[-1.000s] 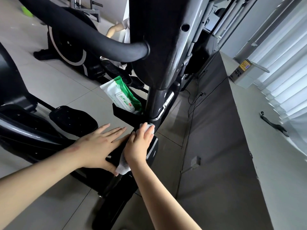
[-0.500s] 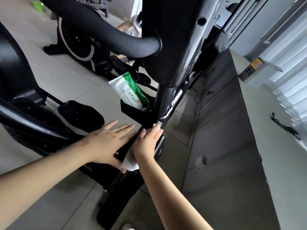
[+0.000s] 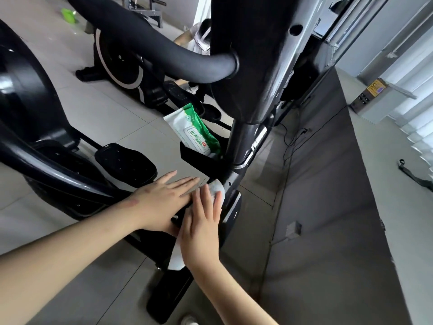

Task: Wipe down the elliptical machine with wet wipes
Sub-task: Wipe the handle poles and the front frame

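Here, the wet-wipes pack [image 3: 195,133] stands tilted in the black holder [image 3: 199,161].

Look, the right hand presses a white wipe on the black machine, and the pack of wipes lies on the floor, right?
Not quite. The head view shows the pack of wipes standing in the black holder on the machine, not lying on the floor. The right hand does press the white wipe on the black machine.

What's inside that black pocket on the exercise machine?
A green and white pack of wet wipes stands tilted in the black pocket, its top sticking out. The pocket's wall covers the pack's bottom and anything else down there.
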